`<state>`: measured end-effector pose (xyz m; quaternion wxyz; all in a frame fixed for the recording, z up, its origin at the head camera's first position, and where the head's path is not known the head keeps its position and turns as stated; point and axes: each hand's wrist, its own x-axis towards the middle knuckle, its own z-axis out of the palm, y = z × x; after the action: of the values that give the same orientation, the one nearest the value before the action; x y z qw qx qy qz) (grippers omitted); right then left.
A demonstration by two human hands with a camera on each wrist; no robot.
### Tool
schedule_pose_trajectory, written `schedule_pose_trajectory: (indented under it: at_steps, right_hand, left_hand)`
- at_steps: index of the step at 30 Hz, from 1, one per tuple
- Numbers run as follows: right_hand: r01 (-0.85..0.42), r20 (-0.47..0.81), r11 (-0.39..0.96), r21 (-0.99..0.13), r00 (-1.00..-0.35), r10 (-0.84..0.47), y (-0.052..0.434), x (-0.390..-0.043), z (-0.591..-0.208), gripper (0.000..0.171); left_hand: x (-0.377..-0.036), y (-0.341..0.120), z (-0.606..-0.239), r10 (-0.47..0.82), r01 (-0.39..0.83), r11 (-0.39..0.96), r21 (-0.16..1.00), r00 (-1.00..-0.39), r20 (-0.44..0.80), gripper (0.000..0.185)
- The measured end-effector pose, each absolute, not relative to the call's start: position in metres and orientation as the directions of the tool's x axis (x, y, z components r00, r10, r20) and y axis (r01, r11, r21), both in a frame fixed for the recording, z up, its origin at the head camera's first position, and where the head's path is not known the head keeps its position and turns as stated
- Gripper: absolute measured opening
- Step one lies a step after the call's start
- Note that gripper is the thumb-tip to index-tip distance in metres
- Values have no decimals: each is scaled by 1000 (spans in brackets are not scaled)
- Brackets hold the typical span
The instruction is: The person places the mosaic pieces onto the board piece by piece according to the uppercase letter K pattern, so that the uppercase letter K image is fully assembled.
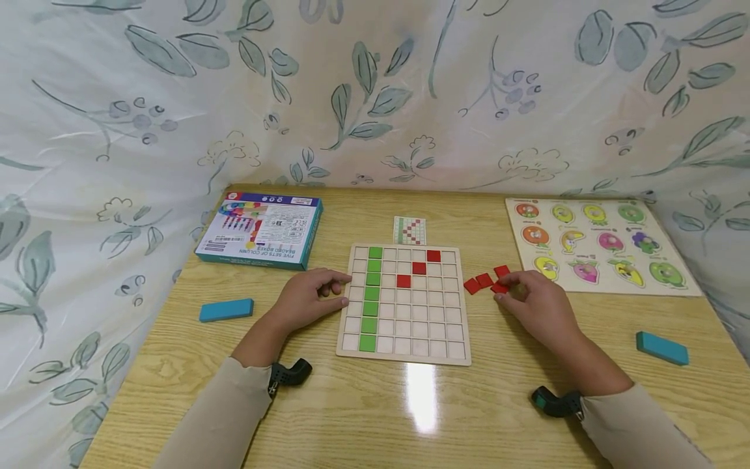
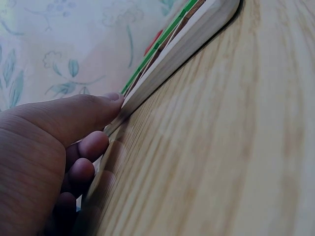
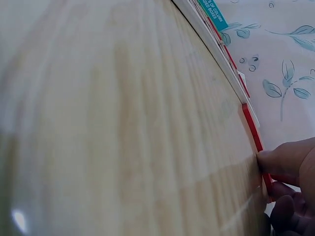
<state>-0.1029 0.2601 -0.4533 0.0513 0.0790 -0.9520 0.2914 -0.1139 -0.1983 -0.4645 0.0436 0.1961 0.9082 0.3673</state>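
The right hand (image 1: pixel 536 301) pinches one red tile (image 1: pixel 500 287) on the desk (image 1: pixel 422 404), just right of the grid board (image 1: pixel 404 303). The left hand (image 1: pixel 310 296) rests relaxed against the board's left edge.

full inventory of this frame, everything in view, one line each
grid board: 1, pale wood, table centre
green tiles: 7, green, filling the board's second column from the left
red tiles on board: 3, red, diagonal in the upper right of the board
loose red tiles: about 4, red, on the table right of the board
pattern card: 1, white with green and red marks, behind the board
box: 1, teal and white, back left
blue blocks: 2, teal blue, one left, one right
fruit puzzle: 1, multicoloured, back right
table: 1, light wood
left hand: touches the board's left edge
right hand: pinches a loose red tile
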Motion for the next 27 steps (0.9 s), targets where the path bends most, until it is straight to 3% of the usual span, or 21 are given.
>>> schedule_pose_trajectory:
  at_steps: [27]
  right_hand:
    - [-207, 161, 776, -595, -977, -137, 256, -104, -448, 35]
  left_hand:
    - [-114, -199, -464, 398, 344, 650, 677, -914, 82, 37]
